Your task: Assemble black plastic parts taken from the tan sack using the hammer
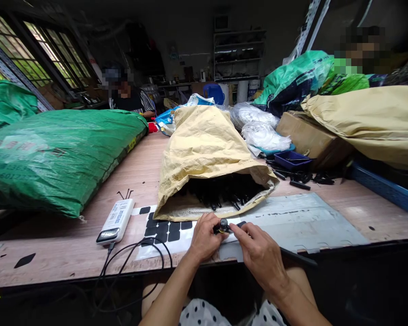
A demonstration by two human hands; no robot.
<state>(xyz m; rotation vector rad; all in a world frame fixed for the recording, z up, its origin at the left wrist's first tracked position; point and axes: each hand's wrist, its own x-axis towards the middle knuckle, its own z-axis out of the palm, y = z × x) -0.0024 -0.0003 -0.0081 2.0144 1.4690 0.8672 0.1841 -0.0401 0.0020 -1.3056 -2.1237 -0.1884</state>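
Near the table's front edge, my left hand (206, 237) is closed around a small black part (223, 223) with a round end and a bit of yellow on it. My right hand (260, 253) pinches at the same part from the right, its fingertips against it. A long black rod (299, 258) sticks out to the right from under my right hand. Just beyond my hands lies a tan sack (204, 154), its mouth facing me, with many black pieces (221, 192) inside. Under my left hand is a white sheet with black rounded squares (161, 231).
A green sack (61, 158) fills the left. A white power bank (115, 222) with a black cable (122, 267) lies nearer. At right are a grey sheet (313, 222), blue tray (387, 190), purple tray (292, 160) and box (309, 136). Two people sit across.
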